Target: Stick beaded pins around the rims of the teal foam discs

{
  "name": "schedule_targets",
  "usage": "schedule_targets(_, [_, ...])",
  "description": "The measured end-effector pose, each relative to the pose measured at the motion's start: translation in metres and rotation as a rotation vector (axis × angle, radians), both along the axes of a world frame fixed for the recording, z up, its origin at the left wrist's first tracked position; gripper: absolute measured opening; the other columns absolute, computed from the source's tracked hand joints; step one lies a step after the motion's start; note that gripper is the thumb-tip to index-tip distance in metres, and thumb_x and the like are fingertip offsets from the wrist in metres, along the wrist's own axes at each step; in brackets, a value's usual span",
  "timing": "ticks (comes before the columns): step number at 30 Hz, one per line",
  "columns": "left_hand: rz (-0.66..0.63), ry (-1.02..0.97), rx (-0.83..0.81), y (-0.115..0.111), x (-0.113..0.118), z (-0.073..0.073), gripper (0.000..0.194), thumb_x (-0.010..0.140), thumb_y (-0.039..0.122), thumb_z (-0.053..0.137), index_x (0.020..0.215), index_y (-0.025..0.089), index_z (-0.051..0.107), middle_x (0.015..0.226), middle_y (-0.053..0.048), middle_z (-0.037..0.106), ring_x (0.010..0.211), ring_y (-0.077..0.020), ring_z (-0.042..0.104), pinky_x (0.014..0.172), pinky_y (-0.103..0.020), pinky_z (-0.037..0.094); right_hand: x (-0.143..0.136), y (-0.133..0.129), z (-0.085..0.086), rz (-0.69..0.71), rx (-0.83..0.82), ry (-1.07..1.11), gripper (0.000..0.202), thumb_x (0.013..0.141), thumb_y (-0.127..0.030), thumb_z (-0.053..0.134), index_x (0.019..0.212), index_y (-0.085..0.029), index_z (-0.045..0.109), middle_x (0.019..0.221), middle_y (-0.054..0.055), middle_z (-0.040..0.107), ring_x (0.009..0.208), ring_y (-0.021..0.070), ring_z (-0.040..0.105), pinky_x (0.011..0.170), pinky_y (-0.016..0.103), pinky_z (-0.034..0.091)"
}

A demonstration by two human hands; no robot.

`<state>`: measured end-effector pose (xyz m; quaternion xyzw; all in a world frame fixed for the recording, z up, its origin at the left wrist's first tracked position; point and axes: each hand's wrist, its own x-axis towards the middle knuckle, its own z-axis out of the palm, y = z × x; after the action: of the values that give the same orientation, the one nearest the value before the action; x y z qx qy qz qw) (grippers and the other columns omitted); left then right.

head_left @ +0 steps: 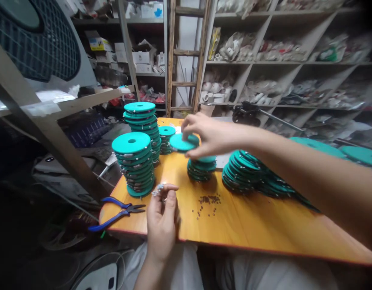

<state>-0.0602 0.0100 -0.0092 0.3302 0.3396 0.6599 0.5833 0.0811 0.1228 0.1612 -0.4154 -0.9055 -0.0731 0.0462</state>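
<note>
With the clock centred on our view, a large fan [37,40] stands at ten o'clock. At eight o'clock our blue-handled pliers [125,211] lie open on the bench [186,225], handles overhanging its left edge. At nine o'clock rises the front-left stack [133,169] of teal disc spools, small metal bits showing around their edges. Just behind it, between nine and ten, we see a taller stack [141,121], and right of that a short stack [166,141].

At seven o'clock our left hand [162,219] is curled narrow, holding small silvery pieces [157,189] at the fingers. A wooden ladder [187,52] stands at twelve.

Near the clock's centre our right hand [205,131] grips one teal disc spool [183,143], fingers over its top and thumb at its edge. We hold it raised above the bench, up and left of a low stack [202,169] standing between four and five o'clock. At five, small dark beads [208,199] lie scattered on the wood.

Between three and four, a leaning stack [240,173] sits just beside more overlapping spools [275,183], partly hidden by our forearm. At two o'clock, shelves [276,60] hold bagged parts.
</note>
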Motion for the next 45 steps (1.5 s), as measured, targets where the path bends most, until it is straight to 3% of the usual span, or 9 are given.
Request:
schedule_targets(3, [0.104, 0.052, 0.116, -0.007, 0.006, 0.01, 0.032, 0.085, 0.045, 0.071, 0.105, 0.025, 0.057, 0.063, 0.009, 0.038, 0.046, -0.002, 0.033, 0.042, -0.012, 0.031, 0.02, -0.06, -0.024, 0.158, -0.092, 0.208, 0.03, 0.08, -0.042, 0.074, 0.076, -0.015, 0.06, 0.108, 0.008, 0.056, 0.101, 0.0207, 0.052, 0.088, 0.038, 0.05])
schedule_targets(6, [0.14, 0.15, 0.152, -0.016, 0.015, 0.015, 0.034, 0.08, 0.044, 0.076, 0.103, 0.023, 0.061, 0.082, 0.003, 0.055, 0.061, -0.0038, 0.049, 0.052, -0.012, 0.041, 0.033, -0.102, -0.052, 0.108, -0.103, 0.406, 0.028, 0.084, -0.039, 0.07, 0.076, -0.015, 0.057, 0.106, 0.008, 0.055, 0.101, 0.021, 0.051, 0.088, 0.039, 0.049])
schedule_targets(13, [-0.157, 0.126, -0.083, -0.021, 0.029, 0.012, 0.039, 0.081, 0.055, 0.07, 0.096, 0.02, 0.061, 0.071, 0.005, 0.048, 0.049, -0.0027, 0.037, 0.044, -0.014, 0.033, 0.066, -0.147, -0.089, 0.044, -0.251, 0.668, 0.021, 0.084, -0.026, 0.072, 0.099, -0.02, 0.06, 0.127, 0.003, 0.051, 0.121, 0.0145, 0.05, 0.101, 0.026, 0.046])
schedule_targets(18, [-0.151, 0.405, 0.0, -0.031, 0.034, 0.013, 0.04, 0.081, 0.052, 0.072, 0.101, 0.016, 0.071, 0.063, 0.005, 0.041, 0.052, -0.0031, 0.035, 0.048, -0.014, 0.031, 0.085, -0.161, -0.107, -0.07, -0.033, 0.681, 0.019, 0.082, -0.027, 0.074, 0.09, -0.019, 0.059, 0.113, 0.006, 0.054, 0.108, 0.0184, 0.052, 0.087, 0.031, 0.049])
schedule_targets(23, [-0.159, 0.674, 0.136, -0.042, 0.052, 0.012, 0.022, 0.085, 0.037, 0.07, 0.077, 0.017, 0.074, 0.063, 0.0, 0.05, 0.057, -0.0073, 0.046, 0.053, -0.017, 0.038, 0.097, -0.169, -0.126, -0.077, 0.149, 0.612, 0.023, 0.082, -0.028, 0.075, 0.084, -0.016, 0.055, 0.106, 0.008, 0.056, 0.105, 0.023, 0.051, 0.085, 0.038, 0.045])
schedule_targets(29, [-0.017, 0.752, 0.37, -0.051, 0.066, -0.002, 0.016, 0.089, 0.021, 0.065, 0.074, 0.019, 0.07, 0.065, -0.001, 0.062, 0.061, -0.0088, 0.057, 0.058, -0.018, 0.042, 0.101, -0.175, -0.152, -0.198, 0.078, 0.786, 0.031, 0.078, -0.032, 0.076, 0.08, -0.018, 0.048, 0.097, 0.006, 0.054, 0.091, 0.0192, 0.054, 0.074, 0.034, 0.046])
schedule_targets(38, [0.11, 0.826, 0.273, -0.026, 0.057, 0.002, 0.018, 0.089, 0.024, 0.064, 0.072, 0.018, 0.067, 0.063, 0.002, 0.055, 0.054, -0.0063, 0.046, 0.053, -0.017, 0.036, 0.14, -0.175, -0.165, -0.126, 0.053, 0.555, 0.027, 0.09, -0.021, 0.059, 0.116, -0.025, 0.056, 0.131, 0.008, 0.053, 0.121, 0.0207, 0.054, 0.093, 0.036, 0.056])
schedule_targets(41, [0.018, 0.894, 0.224, -0.019, 0.054, 0.004, 0.022, 0.089, 0.029, 0.063, 0.073, 0.016, 0.068, 0.062, 0.001, 0.055, 0.051, -0.0065, 0.044, 0.05, -0.018, 0.034, 0.149, -0.178, -0.163, -0.121, 0.004, 0.431, 0.039, 0.092, -0.02, 0.052, 0.13, -0.027, 0.052, 0.139, 0.007, 0.053, 0.126, 0.0212, 0.054, 0.097, 0.038, 0.057])
schedule_targets(45, [-0.123, 0.861, 0.124, -0.017, 0.054, 0.005, 0.027, 0.087, 0.036, 0.065, 0.072, 0.015, 0.069, 0.06, 0.0, 0.056, 0.051, -0.0071, 0.043, 0.05, -0.019, 0.034, 0.122, -0.176, -0.152, -0.119, 0.036, 0.561, 0.043, 0.093, -0.018, 0.046, 0.135, -0.025, 0.048, 0.137, 0.005, 0.057, 0.126, 0.0174, 0.055, 0.102, 0.035, 0.054])
